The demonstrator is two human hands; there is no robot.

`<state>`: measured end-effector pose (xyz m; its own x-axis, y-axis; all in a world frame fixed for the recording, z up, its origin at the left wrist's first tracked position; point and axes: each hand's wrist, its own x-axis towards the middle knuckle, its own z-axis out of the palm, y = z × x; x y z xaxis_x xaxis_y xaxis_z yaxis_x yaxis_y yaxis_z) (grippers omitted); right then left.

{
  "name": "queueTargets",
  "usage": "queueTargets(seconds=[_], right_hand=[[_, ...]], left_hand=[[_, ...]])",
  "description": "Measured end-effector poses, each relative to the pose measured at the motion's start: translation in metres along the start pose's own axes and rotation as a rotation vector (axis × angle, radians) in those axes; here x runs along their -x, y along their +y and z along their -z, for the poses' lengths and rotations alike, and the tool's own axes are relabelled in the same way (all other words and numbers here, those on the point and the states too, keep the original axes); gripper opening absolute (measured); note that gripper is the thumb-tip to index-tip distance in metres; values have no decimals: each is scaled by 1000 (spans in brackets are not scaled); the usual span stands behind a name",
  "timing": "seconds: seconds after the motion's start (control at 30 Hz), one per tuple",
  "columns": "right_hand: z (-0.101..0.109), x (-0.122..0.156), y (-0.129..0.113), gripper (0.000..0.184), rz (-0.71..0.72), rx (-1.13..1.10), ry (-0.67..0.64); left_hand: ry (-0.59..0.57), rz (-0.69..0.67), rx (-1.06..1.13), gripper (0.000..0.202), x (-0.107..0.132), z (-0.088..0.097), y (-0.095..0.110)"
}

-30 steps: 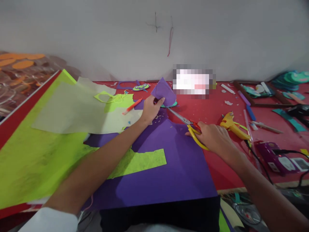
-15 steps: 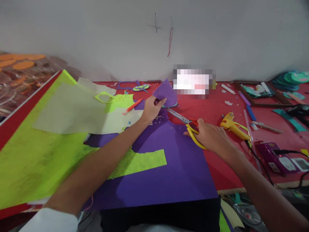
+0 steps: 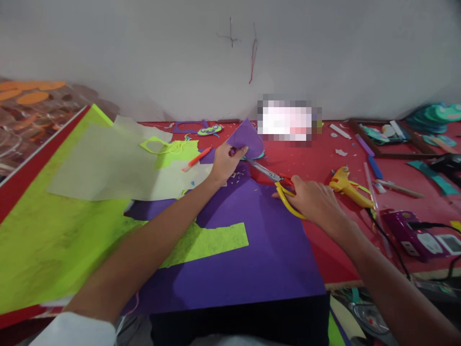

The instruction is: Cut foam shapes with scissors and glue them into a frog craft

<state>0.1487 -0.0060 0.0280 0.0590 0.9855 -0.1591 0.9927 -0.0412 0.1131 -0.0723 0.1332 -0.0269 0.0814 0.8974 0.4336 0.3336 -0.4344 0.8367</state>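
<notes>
While I follow along from far off, the left hand (image 3: 226,163) sits mid-view with thumb and fingers clamped on the purple piece (image 3: 248,138), and the piece stands up with its point near twelve. Call that hand the hub of my clock: out between three and four comes the right hand (image 3: 312,199), fingers wrapped round the handles of the scissors (image 3: 274,177). They aim toward ten, tips right at the lower edge of the piece, and I can't tell whether the blades are apart or touching it.

Down at five spreads the purple sheet (image 3: 277,259), a green strip (image 3: 223,240) lying across it at six. Over to nine, there's the orange pen (image 3: 196,159), and farther out the grey sheet (image 3: 101,166), overlapping the green sheet (image 3: 46,235) towards eight. Swing to three: the glue gun (image 3: 351,187) lies on the red table (image 3: 327,264), well apart from the piece, and a blurred patch (image 3: 288,117) shows at two.
</notes>
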Motion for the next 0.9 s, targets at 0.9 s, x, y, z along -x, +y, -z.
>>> queueTargets(seconds=[0.9], right_hand=[[-11, -30, -74, 69, 454, -1546, 197]], left_hand=[[90, -29, 510, 29, -19, 47, 105]])
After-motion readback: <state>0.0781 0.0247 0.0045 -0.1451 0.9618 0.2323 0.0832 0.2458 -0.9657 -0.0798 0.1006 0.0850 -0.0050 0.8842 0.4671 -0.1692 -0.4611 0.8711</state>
